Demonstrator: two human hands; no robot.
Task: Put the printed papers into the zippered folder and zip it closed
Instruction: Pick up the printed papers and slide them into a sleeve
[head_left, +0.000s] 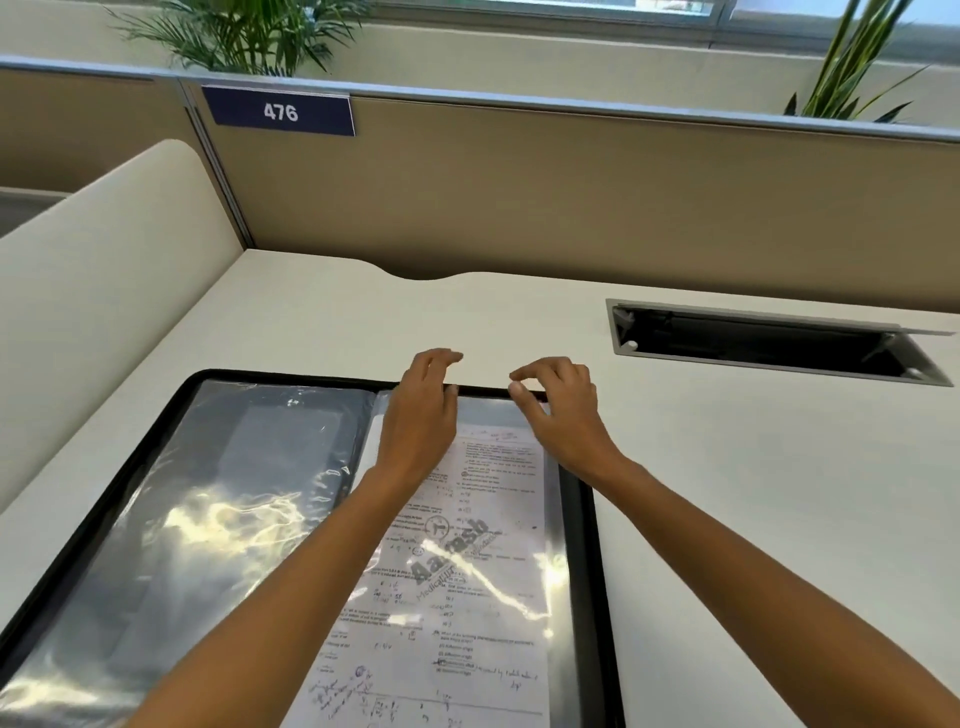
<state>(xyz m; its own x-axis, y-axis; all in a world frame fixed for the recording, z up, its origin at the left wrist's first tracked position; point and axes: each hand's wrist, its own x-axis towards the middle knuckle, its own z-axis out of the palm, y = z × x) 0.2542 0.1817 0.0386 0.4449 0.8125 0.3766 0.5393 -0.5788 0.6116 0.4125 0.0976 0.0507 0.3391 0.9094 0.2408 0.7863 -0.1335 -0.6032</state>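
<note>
Folder (587, 545), black-edged and zippered, lies open flat on pale desk (727, 493), spread as two panels with clear plastic sleeves. Left panel's sleeve (218, 493) shows only dark backing and window glare; whether anything sits inside it cannot be told. Right panel holds printed paper (467, 571) under its clear sleeve: dense lines of text, a grey diagonal watermark, handwritten pen marks near the lower edge. Paper sits square in the panel, top margin just short of the folder's far edge. Both forearms reach across the right panel. Left hand (423, 410) rests palm-down at the far edge near the spine, fingers loosely extended over the black border onto the desk, gripping nothing. Right hand (558, 402) is just beside it, fingers curled, thumb and forefinger close together at the black far border; whether they pinch the rim or a zipper pull cannot be told. Desk holds a recessed cable box (769, 345), lid raised, well apart from the folder to the right. Partition behind carries a blue plate (280, 111) reading 476; plants (244, 36) stand beyond it.
</note>
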